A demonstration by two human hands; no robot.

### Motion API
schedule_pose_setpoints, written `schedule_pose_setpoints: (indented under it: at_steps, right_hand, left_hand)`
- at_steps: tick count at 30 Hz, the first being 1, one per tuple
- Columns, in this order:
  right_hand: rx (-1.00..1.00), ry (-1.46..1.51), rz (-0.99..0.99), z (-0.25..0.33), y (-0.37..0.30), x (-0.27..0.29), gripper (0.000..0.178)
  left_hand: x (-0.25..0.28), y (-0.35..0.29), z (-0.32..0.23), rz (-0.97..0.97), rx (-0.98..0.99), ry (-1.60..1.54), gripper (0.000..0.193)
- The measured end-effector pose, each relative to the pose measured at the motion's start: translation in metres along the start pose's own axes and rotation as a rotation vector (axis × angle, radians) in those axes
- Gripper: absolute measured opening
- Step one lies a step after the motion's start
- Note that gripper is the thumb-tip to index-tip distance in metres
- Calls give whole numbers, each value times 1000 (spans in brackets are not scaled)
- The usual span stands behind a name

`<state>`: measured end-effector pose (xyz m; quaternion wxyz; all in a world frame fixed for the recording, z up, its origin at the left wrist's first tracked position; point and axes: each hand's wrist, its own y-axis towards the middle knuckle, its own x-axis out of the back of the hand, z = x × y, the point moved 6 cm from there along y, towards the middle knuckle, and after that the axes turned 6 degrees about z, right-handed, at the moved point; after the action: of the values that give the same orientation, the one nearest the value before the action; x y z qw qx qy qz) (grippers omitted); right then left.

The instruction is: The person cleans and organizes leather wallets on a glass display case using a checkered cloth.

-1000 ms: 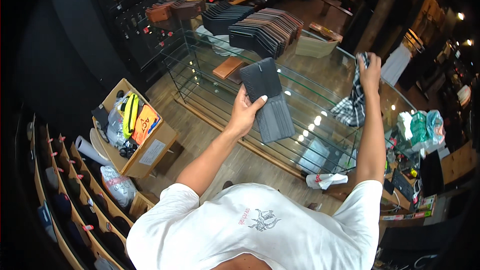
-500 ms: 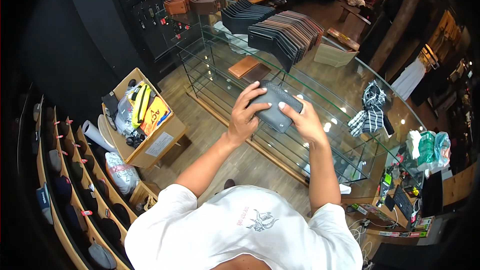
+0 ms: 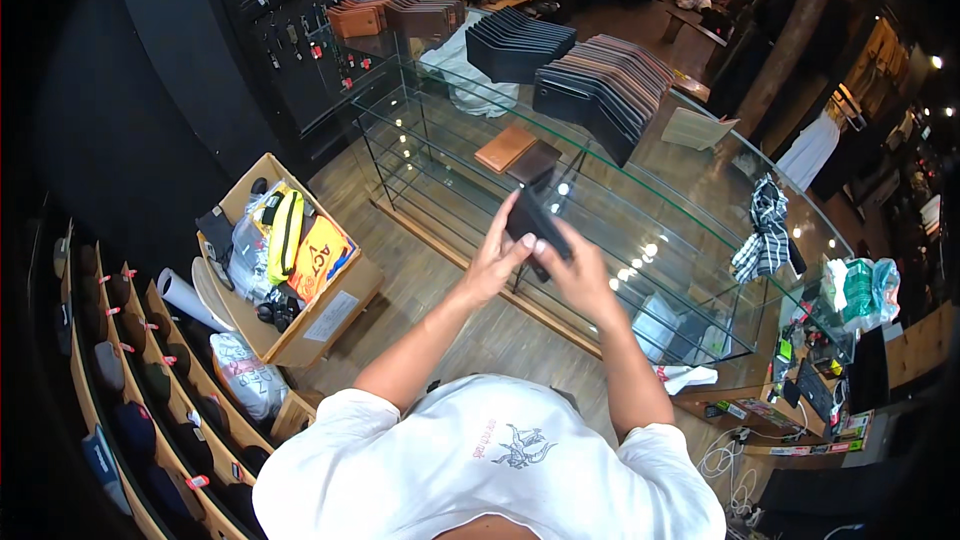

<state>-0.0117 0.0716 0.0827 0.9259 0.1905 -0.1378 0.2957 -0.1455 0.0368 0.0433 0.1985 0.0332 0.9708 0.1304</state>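
A black wallet (image 3: 532, 220) is held between both my hands, in front of my chest and above the near side of the glass case. My left hand (image 3: 492, 262) is closed on its left side, thumb on the near face. My right hand (image 3: 580, 275) grips the right side, its thumb close to the left one. The wallet stands tilted, its narrow side towards me. Just beyond it, a tan wallet (image 3: 505, 148) and a dark brown wallet (image 3: 537, 162) lie side by side on the glass.
Rows of standing dark wallets (image 3: 605, 90) and brown wallets (image 3: 357, 18) line the glass display case (image 3: 450, 168). A checked cloth (image 3: 766, 230) lies at its right. An open cardboard box (image 3: 325, 320) with packed goods stands left, beside shelves of caps (image 3: 133, 430).
Both hands have turned the wallet from its broad face to a narrow, upright tilt and brought it slightly closer to me. The view has shifted a little.
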Motion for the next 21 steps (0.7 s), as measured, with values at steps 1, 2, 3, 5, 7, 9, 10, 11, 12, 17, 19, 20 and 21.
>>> schedule_pose_setpoints:
  at_steps: [1, 2, 3, 5, 7, 9, 10, 11, 12, 17, 19, 20, 21]
  right_hand:
    - [-97, 102, 103, -5, -2, -15, 54]
    - [72, 80, 152, 7, 2, -21, 49]
    - [74, 78, 150, 10, 6, -21, 49]
    - [170, 36, 320, 19, 14, -21, 40]
    - [106, -127, 90, 30, 24, -2, 40]
    - [192, -510, -169, 48, 33, 17, 49]
    - [183, -612, -180, 52, 39, 15, 50]
    - [176, -712, -190, 53, 45, 12, 52]
    - [200, -766, -160, 45, 52, 9, 50]
    - [200, -525, 13, 5, 96, 10, 31]
    - [339, -522, 43, 10, 124, 9, 32]
    - [408, -535, 46, 17, 139, 7, 34]
    - [409, -537, 70, 19, 154, 6, 37]
  left_hand:
    - [6, -2, 4, 6, 71, -188, 73]
    - [13, -3, 7, 12, 142, -375, 70]
    - [28, -2, 16, 88, 178, -466, 62]
    - [52, -2, 33, 50, 311, -651, 62]
    - [60, 5, 39, 91, 378, -809, 65]
    - [55, 15, 23, 129, 383, -907, 66]
    - [57, 20, 24, 164, 397, -970, 67]
    - [60, 25, 24, 197, 408, -1033, 68]
    - [58, 30, 24, 265, 427, -1046, 67]
    - [82, 65, 0, 186, 363, -524, 56]
    - [98, 71, -16, 156, 348, -424, 55]
    - [110, 71, -17, 166, 366, -439, 54]
    - [114, 76, -23, 199, 363, -526, 59]
